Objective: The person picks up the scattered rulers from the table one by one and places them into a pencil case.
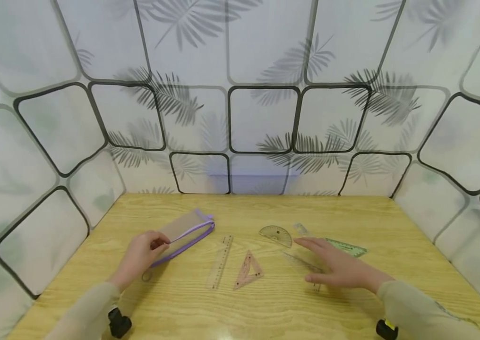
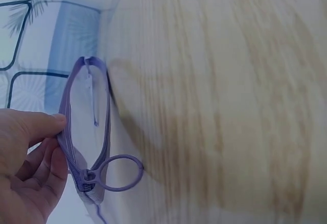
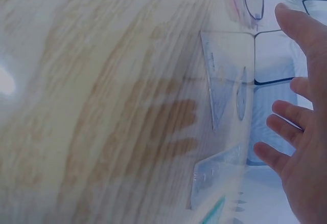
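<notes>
My left hand [image 1: 142, 255] pinches the rim of an unzipped purple-edged pencil pouch [image 1: 180, 226] between thumb and finger. In the left wrist view the pouch [image 2: 65, 98] gapes, with a purple ring pull [image 2: 141, 170] at the near end of its zip. My right hand [image 1: 338, 264] hovers with fingers spread and holds nothing. Below it lies a clear set square [image 1: 297, 261], partly hidden by the hand. Just beyond the fingertips is a clear protractor [image 1: 275, 233]. A green set square [image 1: 352, 249] shows partly behind the hand.
Between the hands, a clear ruler [image 1: 220, 264] and a pinkish set square [image 1: 242, 282] lie flat on the wooden table [image 1: 172, 311]. A small clear piece [image 1: 301, 229] lies farther back, its kind unclear. Patterned curtain-like walls [image 1: 261, 123] stand behind and at both sides.
</notes>
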Motion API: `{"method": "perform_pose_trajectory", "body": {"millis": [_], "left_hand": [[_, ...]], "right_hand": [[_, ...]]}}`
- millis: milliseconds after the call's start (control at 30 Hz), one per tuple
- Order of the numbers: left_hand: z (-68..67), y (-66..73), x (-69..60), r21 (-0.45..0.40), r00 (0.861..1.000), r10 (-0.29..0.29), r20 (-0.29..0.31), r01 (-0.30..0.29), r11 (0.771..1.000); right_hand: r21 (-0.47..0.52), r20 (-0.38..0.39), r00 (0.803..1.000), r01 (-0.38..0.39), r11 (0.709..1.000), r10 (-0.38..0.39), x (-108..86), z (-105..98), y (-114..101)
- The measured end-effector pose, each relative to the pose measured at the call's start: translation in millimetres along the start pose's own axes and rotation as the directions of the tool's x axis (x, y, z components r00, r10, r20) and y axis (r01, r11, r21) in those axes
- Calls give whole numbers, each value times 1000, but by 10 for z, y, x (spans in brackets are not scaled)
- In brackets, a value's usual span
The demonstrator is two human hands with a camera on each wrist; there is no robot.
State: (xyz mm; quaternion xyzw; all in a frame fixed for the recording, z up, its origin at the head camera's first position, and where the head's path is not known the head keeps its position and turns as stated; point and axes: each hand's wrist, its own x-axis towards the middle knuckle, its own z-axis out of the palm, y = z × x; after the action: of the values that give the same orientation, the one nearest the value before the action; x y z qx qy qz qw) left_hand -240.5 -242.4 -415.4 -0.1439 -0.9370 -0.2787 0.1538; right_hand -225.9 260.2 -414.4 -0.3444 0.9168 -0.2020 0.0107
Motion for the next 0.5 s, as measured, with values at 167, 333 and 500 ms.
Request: {"method": "perform_pose_trajectory", "body": {"millis": [167,333,500], "left_hand": [[-76,79,-18,-12,1000,-13,25,13,1000],[-107,116,-68,-22,996,-72,47,73,997],[-109,135,-141,-61,993,-112,49,115,992]], "right_hand": [[7,-13,1000,-5,1000,5,-14,-24,7],[-6,-37,999,-1,1000,1,-30,-51,16],[10,-41,999,3,1000,-3,-49,-76,20]]}}
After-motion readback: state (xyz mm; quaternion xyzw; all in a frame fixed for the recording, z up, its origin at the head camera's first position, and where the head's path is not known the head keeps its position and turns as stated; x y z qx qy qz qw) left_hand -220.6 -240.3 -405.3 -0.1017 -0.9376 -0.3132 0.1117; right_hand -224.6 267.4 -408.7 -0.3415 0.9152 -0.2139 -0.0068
